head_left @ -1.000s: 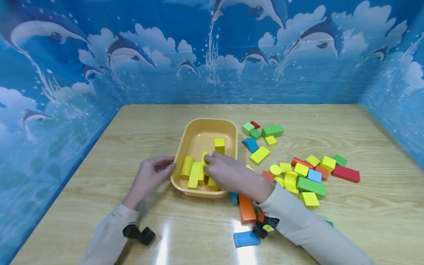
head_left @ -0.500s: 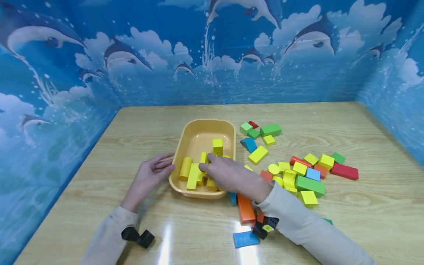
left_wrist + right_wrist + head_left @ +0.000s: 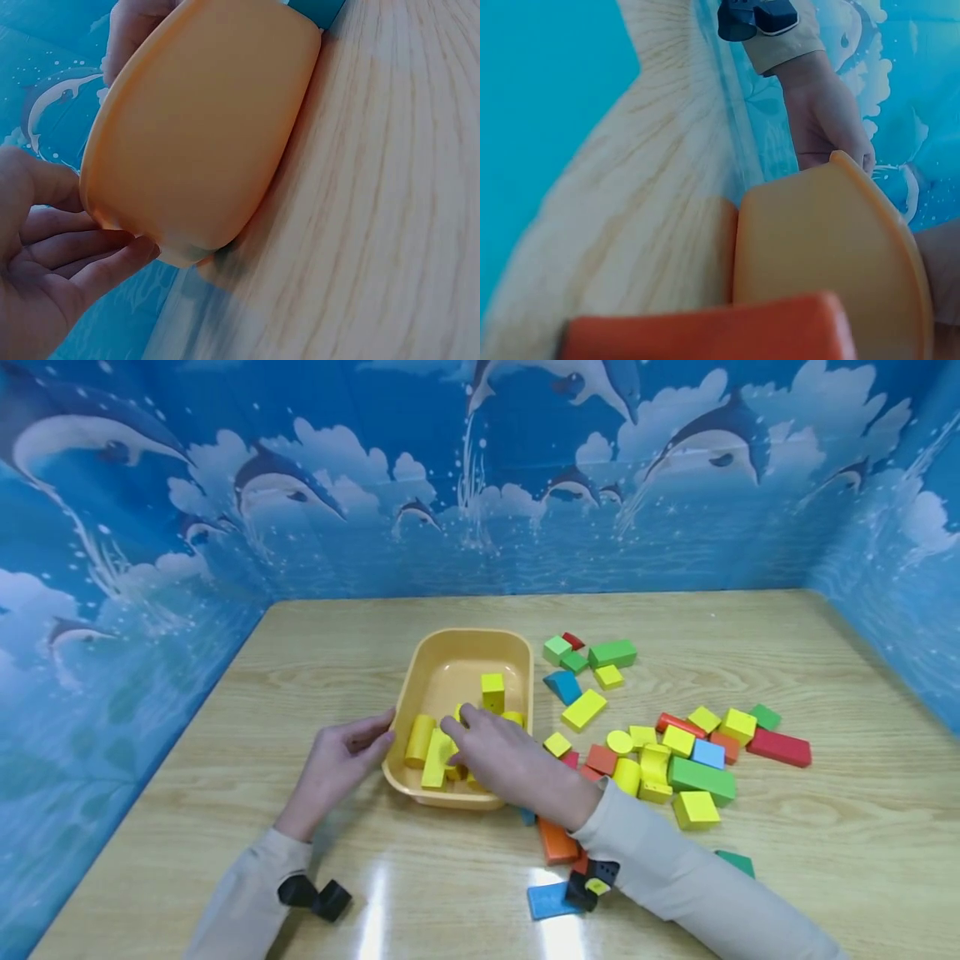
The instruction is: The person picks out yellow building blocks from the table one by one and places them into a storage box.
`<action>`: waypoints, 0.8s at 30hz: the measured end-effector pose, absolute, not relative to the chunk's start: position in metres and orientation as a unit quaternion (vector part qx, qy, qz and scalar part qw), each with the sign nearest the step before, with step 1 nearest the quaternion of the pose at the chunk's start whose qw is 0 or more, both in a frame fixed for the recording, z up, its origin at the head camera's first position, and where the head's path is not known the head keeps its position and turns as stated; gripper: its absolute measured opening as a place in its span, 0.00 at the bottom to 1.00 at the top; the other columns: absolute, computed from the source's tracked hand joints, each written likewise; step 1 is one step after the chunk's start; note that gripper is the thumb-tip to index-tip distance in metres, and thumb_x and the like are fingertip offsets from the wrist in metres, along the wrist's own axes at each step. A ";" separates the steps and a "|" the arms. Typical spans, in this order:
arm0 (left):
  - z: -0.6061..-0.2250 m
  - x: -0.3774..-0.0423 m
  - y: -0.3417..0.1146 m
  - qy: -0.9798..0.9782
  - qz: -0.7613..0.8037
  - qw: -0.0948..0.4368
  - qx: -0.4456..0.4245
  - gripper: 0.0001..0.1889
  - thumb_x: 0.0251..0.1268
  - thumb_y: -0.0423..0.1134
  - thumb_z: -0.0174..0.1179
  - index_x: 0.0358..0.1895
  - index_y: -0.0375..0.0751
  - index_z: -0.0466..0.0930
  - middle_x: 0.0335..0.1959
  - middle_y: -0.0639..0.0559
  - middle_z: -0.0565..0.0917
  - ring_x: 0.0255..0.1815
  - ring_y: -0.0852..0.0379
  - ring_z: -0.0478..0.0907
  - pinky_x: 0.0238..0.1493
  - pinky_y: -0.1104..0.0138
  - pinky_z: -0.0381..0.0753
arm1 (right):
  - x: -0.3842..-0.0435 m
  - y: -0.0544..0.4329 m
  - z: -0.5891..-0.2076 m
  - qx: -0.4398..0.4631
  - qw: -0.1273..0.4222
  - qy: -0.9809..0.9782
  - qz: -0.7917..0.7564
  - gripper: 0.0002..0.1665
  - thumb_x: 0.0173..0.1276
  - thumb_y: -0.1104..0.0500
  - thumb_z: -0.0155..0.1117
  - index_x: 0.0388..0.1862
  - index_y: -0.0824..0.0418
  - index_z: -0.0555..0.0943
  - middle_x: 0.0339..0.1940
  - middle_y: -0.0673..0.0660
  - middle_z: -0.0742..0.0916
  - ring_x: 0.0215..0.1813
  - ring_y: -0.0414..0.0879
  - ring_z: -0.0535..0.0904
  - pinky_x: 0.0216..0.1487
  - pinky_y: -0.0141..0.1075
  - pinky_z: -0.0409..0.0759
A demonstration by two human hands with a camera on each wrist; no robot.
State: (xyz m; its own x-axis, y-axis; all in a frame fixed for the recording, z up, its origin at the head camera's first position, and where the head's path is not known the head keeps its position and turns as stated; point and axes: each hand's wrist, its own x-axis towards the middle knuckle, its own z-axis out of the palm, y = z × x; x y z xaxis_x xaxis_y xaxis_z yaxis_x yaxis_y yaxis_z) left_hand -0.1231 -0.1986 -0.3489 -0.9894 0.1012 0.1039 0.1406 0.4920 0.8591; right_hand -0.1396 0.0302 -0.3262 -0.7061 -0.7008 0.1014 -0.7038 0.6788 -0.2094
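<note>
An orange-yellow plastic tub [image 3: 468, 643] stands on the table with several yellow blocks inside. My left hand [image 3: 341, 760] holds its left rim. In the left wrist view, the left hand's thumb and fingers [image 3: 105, 266] meet the tub's edge and wall. My right hand [image 3: 498, 752] is over the tub's near right part, its fingers parted just above the yellow blocks, with no block showing in its grasp. A flat yellow block [image 3: 434, 760] and a yellow cylinder [image 3: 419, 741] lie to its left; a yellow cube [image 3: 492, 692] sits beyond. The blocks under the palm are hidden.
Right of the tub lies a loose spread of blocks, including a long green block [image 3: 702, 781] and a dark red block [image 3: 780, 747]. An orange block [image 3: 557, 843] and a flat blue block [image 3: 549, 902] lie near the right wrist. A dolphin-print curtain [image 3: 375, 527] stands behind the table.
My right hand has shifted slightly, and its fingers have parted from the yellow blocks it was touching. A small yellow block beside the tub is uncovered. My left hand stays at the rim.
</note>
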 end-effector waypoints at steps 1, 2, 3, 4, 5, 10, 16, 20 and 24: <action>-0.349 -0.123 -0.199 -0.864 -0.498 0.021 -0.071 0.18 0.68 0.31 0.58 0.59 0.29 0.75 0.56 0.35 0.79 0.55 0.43 0.79 0.52 0.66 0.81 | -0.140 0.030 -0.326 0.377 0.004 -0.917 0.127 0.22 0.67 0.52 0.66 0.56 0.60 0.76 0.39 0.54 0.77 0.34 0.42 0.72 0.34 0.25 0.78; -0.349 -0.123 -0.199 -0.864 -0.499 0.021 -0.072 0.18 0.68 0.31 0.58 0.59 0.28 0.75 0.56 0.35 0.79 0.55 0.43 0.79 0.52 0.66 0.81 | -0.141 0.029 -0.327 0.370 0.000 -0.919 0.137 0.23 0.65 0.51 0.67 0.55 0.59 0.76 0.38 0.53 0.77 0.33 0.42 0.72 0.33 0.25 0.77; -0.349 -0.123 -0.199 -0.863 -0.500 0.022 -0.073 0.18 0.68 0.31 0.58 0.59 0.28 0.75 0.56 0.35 0.79 0.55 0.43 0.79 0.52 0.66 0.81 | -0.141 0.029 -0.327 0.364 -0.005 -0.919 0.149 0.23 0.64 0.51 0.68 0.54 0.59 0.76 0.38 0.53 0.77 0.33 0.42 0.73 0.33 0.25 0.78; -0.349 -0.123 -0.199 -0.863 -0.499 0.022 -0.074 0.18 0.68 0.31 0.58 0.59 0.28 0.75 0.56 0.35 0.79 0.55 0.42 0.79 0.52 0.66 0.81 | -0.142 0.029 -0.327 0.359 -0.010 -0.920 0.157 0.23 0.63 0.50 0.69 0.53 0.59 0.77 0.38 0.53 0.78 0.33 0.42 0.73 0.33 0.25 0.78; -0.349 -0.123 -0.200 -0.863 -0.498 0.023 -0.074 0.18 0.68 0.31 0.58 0.59 0.28 0.75 0.56 0.35 0.79 0.55 0.42 0.79 0.52 0.66 0.81 | -0.142 0.029 -0.327 0.356 -0.015 -0.920 0.164 0.23 0.63 0.50 0.69 0.52 0.59 0.77 0.39 0.53 0.79 0.34 0.42 0.74 0.34 0.26 0.79; -0.349 -0.123 -0.200 -0.865 -0.496 0.018 -0.070 0.18 0.68 0.31 0.58 0.59 0.29 0.74 0.57 0.35 0.79 0.55 0.42 0.79 0.52 0.66 0.81 | -0.144 0.029 -0.327 0.362 -0.028 -0.916 0.170 0.20 0.64 0.54 0.69 0.53 0.59 0.80 0.42 0.54 0.82 0.37 0.42 0.77 0.40 0.28 0.82; -0.348 -0.123 -0.199 -0.866 -0.496 0.015 -0.067 0.19 0.68 0.31 0.58 0.60 0.30 0.74 0.57 0.35 0.78 0.55 0.42 0.79 0.53 0.66 0.80 | -0.145 0.030 -0.328 0.384 -0.002 -0.906 0.177 0.11 0.64 0.56 0.69 0.43 0.58 0.85 0.35 0.52 0.83 0.33 0.40 0.77 0.36 0.24 0.81; -0.349 -0.123 -0.199 -0.864 -0.498 0.017 -0.067 0.19 0.68 0.31 0.58 0.60 0.30 0.74 0.57 0.35 0.79 0.55 0.43 0.79 0.53 0.66 0.80 | -0.145 0.033 -0.327 0.384 0.011 -0.910 0.158 0.11 0.66 0.54 0.67 0.43 0.57 0.86 0.35 0.51 0.85 0.34 0.40 0.78 0.35 0.27 0.81; -0.350 -0.122 -0.200 -0.863 -0.500 0.018 -0.068 0.19 0.68 0.32 0.58 0.60 0.30 0.74 0.56 0.35 0.79 0.54 0.43 0.80 0.52 0.65 0.81 | -0.151 0.039 -0.327 0.372 0.074 -0.918 0.113 0.11 0.68 0.55 0.65 0.43 0.59 0.86 0.41 0.55 0.86 0.41 0.47 0.80 0.41 0.36 0.83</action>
State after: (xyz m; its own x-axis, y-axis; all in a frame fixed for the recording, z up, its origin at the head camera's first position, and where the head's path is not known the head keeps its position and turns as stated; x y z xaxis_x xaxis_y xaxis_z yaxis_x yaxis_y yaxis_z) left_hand -0.1223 -0.1995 -0.3496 -0.9902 0.0982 0.0992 0.1349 0.4900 0.8612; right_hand -0.1505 0.0395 -0.3273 -0.7129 -0.6658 0.2204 -0.6994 0.6982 -0.1529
